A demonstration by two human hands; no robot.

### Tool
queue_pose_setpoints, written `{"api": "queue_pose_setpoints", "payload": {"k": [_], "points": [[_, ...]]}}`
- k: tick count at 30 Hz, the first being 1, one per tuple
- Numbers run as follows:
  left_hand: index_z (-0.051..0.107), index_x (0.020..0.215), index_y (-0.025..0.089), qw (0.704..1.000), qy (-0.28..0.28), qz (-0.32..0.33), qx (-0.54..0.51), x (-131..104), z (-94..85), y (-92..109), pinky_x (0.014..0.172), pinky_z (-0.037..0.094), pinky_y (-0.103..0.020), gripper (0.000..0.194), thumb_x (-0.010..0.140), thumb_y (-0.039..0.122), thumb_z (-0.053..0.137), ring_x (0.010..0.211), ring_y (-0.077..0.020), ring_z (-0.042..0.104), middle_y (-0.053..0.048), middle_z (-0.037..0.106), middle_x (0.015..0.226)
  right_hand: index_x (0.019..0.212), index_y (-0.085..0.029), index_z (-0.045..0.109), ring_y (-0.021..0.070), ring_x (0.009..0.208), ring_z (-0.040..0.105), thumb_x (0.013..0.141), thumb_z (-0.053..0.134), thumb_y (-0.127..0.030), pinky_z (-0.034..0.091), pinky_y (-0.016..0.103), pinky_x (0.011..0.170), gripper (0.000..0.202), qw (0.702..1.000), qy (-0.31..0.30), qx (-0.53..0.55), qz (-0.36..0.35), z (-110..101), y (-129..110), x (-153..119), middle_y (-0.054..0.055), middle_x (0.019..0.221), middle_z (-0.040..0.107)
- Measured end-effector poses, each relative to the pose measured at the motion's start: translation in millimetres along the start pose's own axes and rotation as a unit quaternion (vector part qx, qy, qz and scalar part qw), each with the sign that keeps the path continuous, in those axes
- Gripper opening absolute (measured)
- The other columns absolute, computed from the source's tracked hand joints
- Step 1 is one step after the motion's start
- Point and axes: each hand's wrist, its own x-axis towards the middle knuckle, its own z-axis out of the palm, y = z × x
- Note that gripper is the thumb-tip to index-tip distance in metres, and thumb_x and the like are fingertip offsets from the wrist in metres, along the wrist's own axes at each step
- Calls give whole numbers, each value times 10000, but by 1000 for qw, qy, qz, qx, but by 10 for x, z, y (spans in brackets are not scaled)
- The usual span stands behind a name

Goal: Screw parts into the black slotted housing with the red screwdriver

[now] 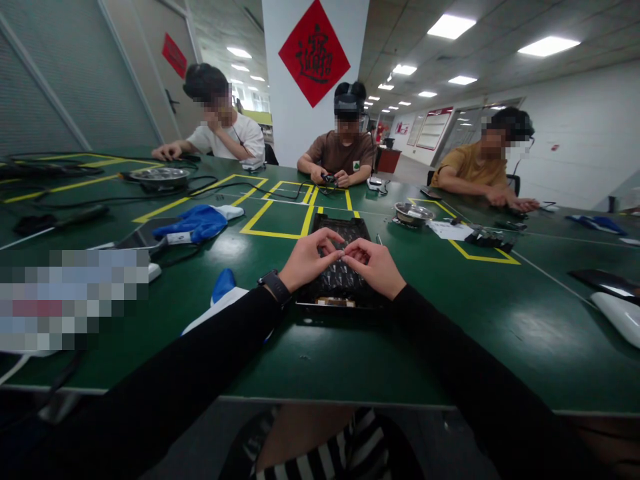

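Observation:
My left hand [311, 259] and my right hand [372, 264] meet at the fingertips, thumbs and forefingers pinched together. Whatever lies between them is too small or too hidden to make out. Right below is a black tray [345, 230], lined with glossy black material [336, 283] that bears many small light marks or parts. Along its near edge shows a small brownish, label-like strip [335, 302]. A thin rod-like tool [379, 239] lies by the tray's right side, close to my right hand.
Blue-and-white gloves [200, 221] lie left on the green table [280, 373]; another [223, 287] is partly under my left forearm. Metal bowls [159, 177] [413, 213] stand left and right. Black parts [493, 238] sit by white paper [450, 230]. Three people sit across; cables [200, 190] run left.

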Motion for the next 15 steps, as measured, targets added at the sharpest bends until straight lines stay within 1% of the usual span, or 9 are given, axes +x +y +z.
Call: {"api": "queue_pose_setpoints", "payload": {"k": [4,9,11,15], "points": [[550,979,150,1000,-13,20,5,0,-4,3,622,404,-228,241,764,258,563,584,-97,530,18,563,620,754,-167,625,97,534,459,753,565,-271,356,218,521,120,1000,-22,-5,16,-1,15,12,-14,612,562],[522,1041,152,999,-26,23,-16,7,-20,-3,614,397,-223,300,764,258,567,580,-96,521,25,550,616,763,-149,611,102,559,458,768,544,-273,349,220,534,141,997,-49,13,59,-15,24,22,-10,623,553],[515,1049,154,999,-35,25,-25,11,-25,-19,612,395,-221,306,767,264,565,582,-95,519,25,549,622,774,-147,589,97,579,446,777,533,-272,347,217,550,136,996,-65,17,54,-16,25,22,-13,655,540],[514,1043,155,997,-59,26,-33,16,-21,-52,609,394,-221,311,768,289,568,587,-96,519,24,553,636,809,-155,558,103,685,449,788,517,-246,354,219,616,102,995,-94,13,26,-17,50,23,-4,786,519]]}}
